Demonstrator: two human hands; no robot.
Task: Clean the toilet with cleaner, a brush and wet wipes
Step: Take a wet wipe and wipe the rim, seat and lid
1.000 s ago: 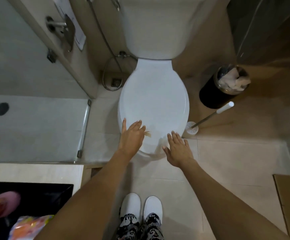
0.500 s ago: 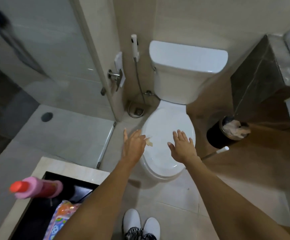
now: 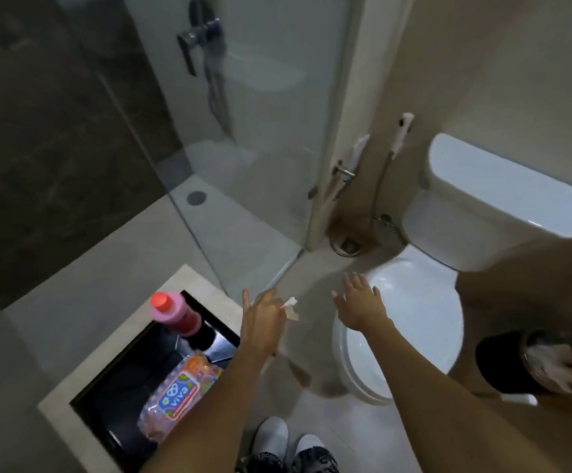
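The white toilet stands at the right with its lid down, and its cistern is behind it. My right hand hovers open over the lid's left edge, fingers spread. My left hand is open above the floor between the toilet and a black tray. A small pale scrap sticks out at its fingertips. In the tray stand a pink cleaner bottle with a red cap and a colourful pack of wet wipes. No brush is clearly in view.
The tray sits in a beige counter top at lower left. A glass shower partition runs behind it. A bidet sprayer hangs on the wall left of the cistern. A black bin with paper stands right of the toilet. My white shoes are below.
The view has swung left and up, bringing the tray, bottle and wipes into sight. Both hands have left the lid's front and shifted left; the left one is now off the toilet.
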